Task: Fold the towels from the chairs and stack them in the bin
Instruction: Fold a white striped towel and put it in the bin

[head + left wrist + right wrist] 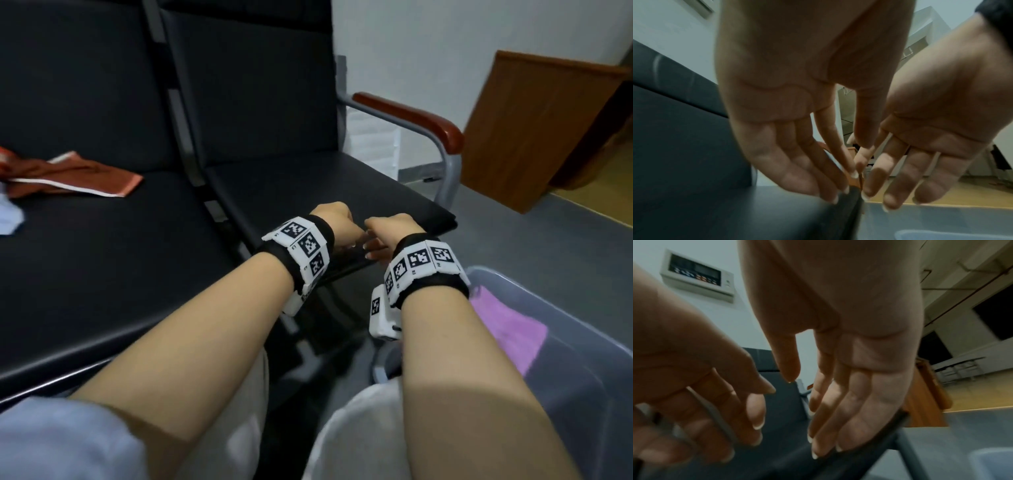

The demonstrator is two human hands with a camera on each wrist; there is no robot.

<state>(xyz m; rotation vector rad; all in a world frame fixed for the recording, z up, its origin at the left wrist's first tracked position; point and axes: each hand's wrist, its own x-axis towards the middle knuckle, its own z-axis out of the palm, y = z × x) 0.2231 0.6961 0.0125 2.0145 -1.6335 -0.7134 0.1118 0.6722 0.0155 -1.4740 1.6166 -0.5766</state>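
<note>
A rust-orange towel (68,174) with a white border lies crumpled on the left black chair seat (102,257). A pale cloth (8,216) shows at the far left edge. A folded pink towel (507,329) lies in the translucent bin (548,298) at the lower right. My left hand (337,222) and right hand (390,233) hover close together over the front edge of the right chair seat (308,192), which is bare. In the wrist views the left hand (797,146) and the right hand (849,394) have relaxed, extended fingers and hold nothing.
A grey metal armrest with a red-brown pad (411,116) bounds the right chair. A wooden panel (534,130) leans against the wall beyond it. Grey floor (513,240) lies between the chair and the bin. My knees in light trousers (359,428) are at the bottom.
</note>
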